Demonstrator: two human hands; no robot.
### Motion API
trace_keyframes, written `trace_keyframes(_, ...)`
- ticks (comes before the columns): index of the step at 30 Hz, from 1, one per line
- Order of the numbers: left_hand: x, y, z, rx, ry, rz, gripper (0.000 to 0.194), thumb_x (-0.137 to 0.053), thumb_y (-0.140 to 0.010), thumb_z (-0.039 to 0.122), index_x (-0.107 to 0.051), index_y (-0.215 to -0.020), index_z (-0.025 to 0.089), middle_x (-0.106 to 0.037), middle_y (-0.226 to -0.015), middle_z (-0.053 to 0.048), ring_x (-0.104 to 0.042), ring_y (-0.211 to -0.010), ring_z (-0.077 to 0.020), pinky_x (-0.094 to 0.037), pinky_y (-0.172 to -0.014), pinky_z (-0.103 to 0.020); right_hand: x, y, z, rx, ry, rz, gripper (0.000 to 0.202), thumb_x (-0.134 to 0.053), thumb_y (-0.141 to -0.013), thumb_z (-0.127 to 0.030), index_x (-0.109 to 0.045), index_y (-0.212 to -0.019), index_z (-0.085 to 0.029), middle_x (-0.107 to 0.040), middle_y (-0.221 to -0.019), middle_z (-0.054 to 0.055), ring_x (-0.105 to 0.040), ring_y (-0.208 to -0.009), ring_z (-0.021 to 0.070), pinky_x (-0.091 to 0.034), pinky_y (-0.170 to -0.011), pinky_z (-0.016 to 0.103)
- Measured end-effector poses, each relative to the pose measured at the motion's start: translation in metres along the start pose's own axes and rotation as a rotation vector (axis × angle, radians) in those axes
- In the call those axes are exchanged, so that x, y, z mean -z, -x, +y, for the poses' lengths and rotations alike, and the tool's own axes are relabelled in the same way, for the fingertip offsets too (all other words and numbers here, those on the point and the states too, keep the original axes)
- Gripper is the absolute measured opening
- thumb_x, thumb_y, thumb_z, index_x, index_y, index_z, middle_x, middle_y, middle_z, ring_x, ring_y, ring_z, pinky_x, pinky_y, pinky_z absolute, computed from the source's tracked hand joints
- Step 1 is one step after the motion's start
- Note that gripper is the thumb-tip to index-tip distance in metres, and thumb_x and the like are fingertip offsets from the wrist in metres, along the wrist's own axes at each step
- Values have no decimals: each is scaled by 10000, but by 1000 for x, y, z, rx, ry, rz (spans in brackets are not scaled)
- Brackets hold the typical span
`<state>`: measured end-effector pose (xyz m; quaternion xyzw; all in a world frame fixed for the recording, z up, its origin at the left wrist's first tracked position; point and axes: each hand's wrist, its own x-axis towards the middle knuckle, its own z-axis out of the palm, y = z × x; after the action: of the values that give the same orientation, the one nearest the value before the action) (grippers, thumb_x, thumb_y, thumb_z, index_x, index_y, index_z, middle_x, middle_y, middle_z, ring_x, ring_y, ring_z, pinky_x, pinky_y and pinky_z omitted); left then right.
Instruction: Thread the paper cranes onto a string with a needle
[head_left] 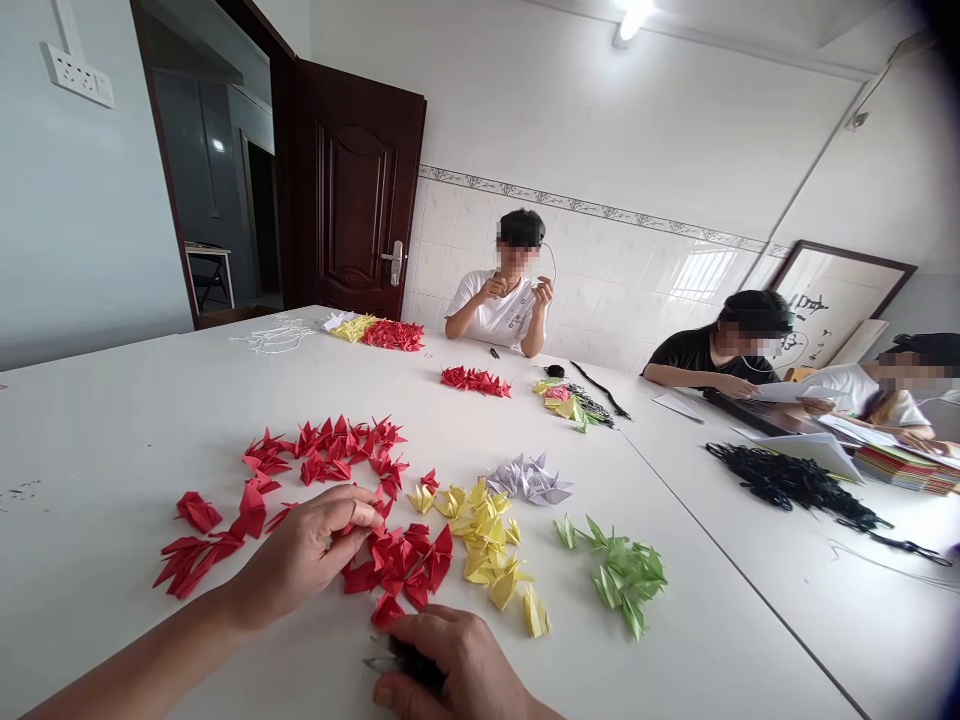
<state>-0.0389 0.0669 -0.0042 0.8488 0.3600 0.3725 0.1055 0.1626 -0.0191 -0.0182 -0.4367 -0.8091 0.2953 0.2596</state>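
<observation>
Nearest, your right hand [457, 655]: its fingers are closed around a dark tool [411, 660] with two metal points, just beside the red paper cranes [405, 560].
Your left hand [322, 540]: its fingers are curled at the red paper cranes, touching them; you cannot tell whether they grip one.
Red paper cranes: they lie on the desk [600, 680] in front of you, a loose cluster spreading around your left hand.
Other colours: yellow cranes [487, 540] sit right of the red, pale lilac cranes [529, 480] behind those, green cranes [622, 570] farther right.
Black cords [787, 485]: they lie heaped to your right, beyond the desk's seam.
Red row [474, 381]: it lies well beyond your hands.
Across the desk: a person in a white shirt [506, 315] sits with both hands raised.
Door [352, 190]: it stands open, back left.
</observation>
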Motion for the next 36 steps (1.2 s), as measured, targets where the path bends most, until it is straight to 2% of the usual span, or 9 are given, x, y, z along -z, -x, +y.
trace_keyframes(7,1,0,1,-11,7,-1,149,-476,-810,219,-625,-817,218,-659,-1015,-46,-631,-929,-163,-521,-756,-215,-1,-1,2,21,6,5,159,-609,-747,-267,-644,-886,-199,-560,-727,-4,-449,-593,113,-364,-539,189)
trace_keyframes(18,2,0,2,-21,-26,-20,142,-483,-824,223,-625,-837,219,-656,-1017,-42,-623,-953,-160,-510,-763,-196,3,-3,-5,37,19,-1,167,-670,-690,-156,-653,-855,-174,-555,-690,-19,-442,-574,103,-339,-505,179)
trace_keyframes(22,1,0,1,-35,-38,-24,142,-483,-833,242,-623,-848,221,-655,-1018,-44,-622,-957,-159,-507,-781,-196,0,0,-3,27,12,17,173,-644,-720,-184,-648,-892,-199,-571,-710,-18,-464,-595,111,-355,-528,177)
trace_keyframes(26,0,-1,-1,-43,-51,12,158,-490,-832,283,-634,-836,219,-666,-1001,-40,-635,-937,-158,-506,-788,-190,-3,3,2,48,17,59,223,-627,-755,-283,-637,-967,-215,-562,-721,-16,-454,-582,109,-365,-546,180)
trace_keyframes(36,-5,0,-8,-130,-55,93,149,-556,-792,337,-650,-859,242,-696,-920,-6,-670,-853,-148,-521,-766,-160,-3,-2,1,81,53,88,118,-660,-733,-291,-591,-773,-204,-438,-645,-52,-384,-554,89,-328,-519,161)
